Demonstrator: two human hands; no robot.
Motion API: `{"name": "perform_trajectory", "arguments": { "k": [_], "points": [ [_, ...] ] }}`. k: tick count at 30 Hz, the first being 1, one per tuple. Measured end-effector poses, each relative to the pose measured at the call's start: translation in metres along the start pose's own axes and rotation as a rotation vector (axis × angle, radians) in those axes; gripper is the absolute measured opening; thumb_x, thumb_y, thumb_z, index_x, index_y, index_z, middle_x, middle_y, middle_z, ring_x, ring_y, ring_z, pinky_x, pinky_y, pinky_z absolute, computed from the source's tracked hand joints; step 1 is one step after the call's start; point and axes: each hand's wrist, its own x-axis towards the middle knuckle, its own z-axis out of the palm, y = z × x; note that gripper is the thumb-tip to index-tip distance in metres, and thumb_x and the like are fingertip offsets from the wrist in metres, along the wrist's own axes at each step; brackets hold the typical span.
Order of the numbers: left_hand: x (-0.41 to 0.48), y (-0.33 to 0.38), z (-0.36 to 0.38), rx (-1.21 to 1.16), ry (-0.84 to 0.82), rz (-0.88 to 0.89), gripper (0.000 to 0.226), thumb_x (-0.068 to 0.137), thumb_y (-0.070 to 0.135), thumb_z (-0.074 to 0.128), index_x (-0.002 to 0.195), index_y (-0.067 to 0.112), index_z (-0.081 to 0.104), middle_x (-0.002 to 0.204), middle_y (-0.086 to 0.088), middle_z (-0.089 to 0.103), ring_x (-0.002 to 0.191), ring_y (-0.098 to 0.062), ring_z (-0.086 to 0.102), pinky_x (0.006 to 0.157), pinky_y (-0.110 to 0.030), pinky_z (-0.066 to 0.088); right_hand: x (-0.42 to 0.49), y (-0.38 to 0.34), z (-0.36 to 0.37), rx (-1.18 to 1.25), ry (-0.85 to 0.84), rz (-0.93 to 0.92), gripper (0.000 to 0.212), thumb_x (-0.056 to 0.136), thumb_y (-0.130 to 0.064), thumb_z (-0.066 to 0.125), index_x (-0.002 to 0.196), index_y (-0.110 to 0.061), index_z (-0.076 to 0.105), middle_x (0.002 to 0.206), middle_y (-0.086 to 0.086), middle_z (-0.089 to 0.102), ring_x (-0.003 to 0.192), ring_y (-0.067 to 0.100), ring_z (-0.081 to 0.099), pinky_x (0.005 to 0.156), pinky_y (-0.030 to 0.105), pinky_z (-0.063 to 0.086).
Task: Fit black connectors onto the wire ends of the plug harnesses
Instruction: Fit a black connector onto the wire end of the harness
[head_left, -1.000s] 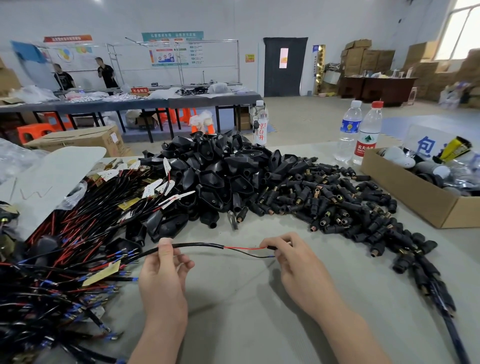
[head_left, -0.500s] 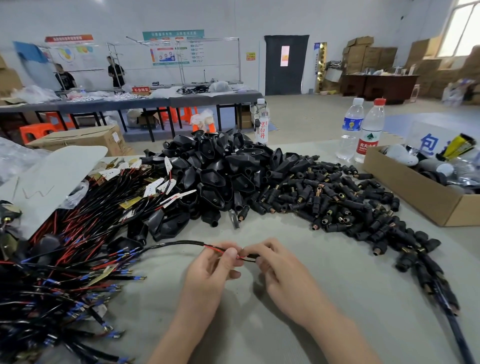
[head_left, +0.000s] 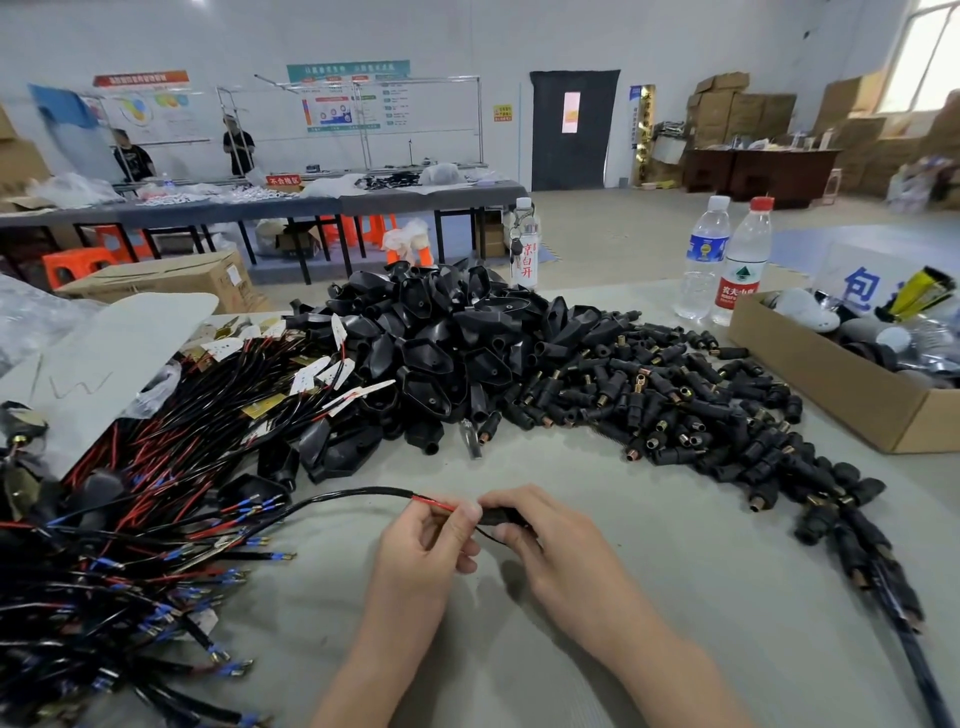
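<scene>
While the left hand (head_left: 421, 551) pinches the red wire (head_left: 434, 503) between thumb and forefinger, the right hand (head_left: 550, 551) grips a black connector (head_left: 504, 516) just beside it, fingers curled round its body. Both hands meet over the near middle of the table (head_left: 675, 571). From the wire, the cable (head_left: 353, 493) arcs left into the harness heap (head_left: 130, 519). Loose connectors (head_left: 675, 410) lie piled to the right, with plug shells (head_left: 447, 338) heaped behind.

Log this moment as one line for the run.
left grip: pinches red wire | right grip: holds black connector at wire end | harness: trails left into wire pile | status: fit unconfirmed
</scene>
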Motion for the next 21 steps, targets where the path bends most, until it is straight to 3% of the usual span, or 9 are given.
{"name": "perform_trajectory", "arguments": {
  "k": [3,7,11,16,21],
  "points": [
    [0.0,0.001,-0.001,-0.015,-0.036,0.0,0.006,0.093,0.006,0.063,0.098,0.004,0.065,0.075,-0.001,0.071,0.071,-0.014,0.067,0.06,-0.024,0.055,0.002,0.001,-0.002,0.077,0.074,0.007,0.029,0.097,-0.013,0.058,0.117,-0.033,0.066,0.11,-0.024,0.06,0.103,-0.009,0.055,0.086,0.005,0.037],
    [0.0,0.002,-0.001,-0.078,-0.012,-0.039,0.011,0.097,0.005,0.055,0.1,0.001,0.066,0.083,-0.008,0.071,0.081,-0.021,0.07,0.064,-0.027,0.058,0.001,0.0,-0.003,0.2,0.063,0.061,0.043,0.097,0.0,0.053,0.12,-0.034,0.066,0.117,-0.022,0.06,0.111,-0.008,0.054,0.092,0.004,0.036],
    [0.002,0.005,-0.002,-0.205,0.011,-0.112,0.016,0.098,0.009,0.055,0.098,-0.002,0.066,0.085,-0.014,0.072,0.08,-0.02,0.071,0.064,-0.027,0.058,0.002,-0.005,-0.004,0.434,0.051,0.197,0.052,0.098,0.004,0.049,0.118,-0.044,0.059,0.111,-0.02,0.07,0.104,0.001,0.063,0.09,0.013,0.046],
    [0.005,0.007,-0.003,-0.424,0.017,-0.222,0.017,0.085,0.016,0.064,0.09,0.0,0.063,0.08,-0.015,0.07,0.074,-0.023,0.069,0.061,-0.03,0.058,0.005,-0.012,-0.014,0.821,0.174,0.275,0.036,0.092,0.007,0.06,0.114,-0.021,0.064,0.105,-0.007,0.075,0.09,0.011,0.072,0.077,0.017,0.054],
    [0.007,0.01,-0.003,-0.54,-0.037,-0.293,0.02,0.077,0.016,0.066,0.092,0.006,0.057,0.075,-0.012,0.065,0.062,-0.023,0.065,0.056,-0.032,0.056,0.006,-0.012,-0.007,0.958,0.244,0.348,0.02,0.088,0.002,0.068,0.1,-0.013,0.071,0.092,0.001,0.076,0.088,0.017,0.073,0.075,0.019,0.056]
  ]
}}
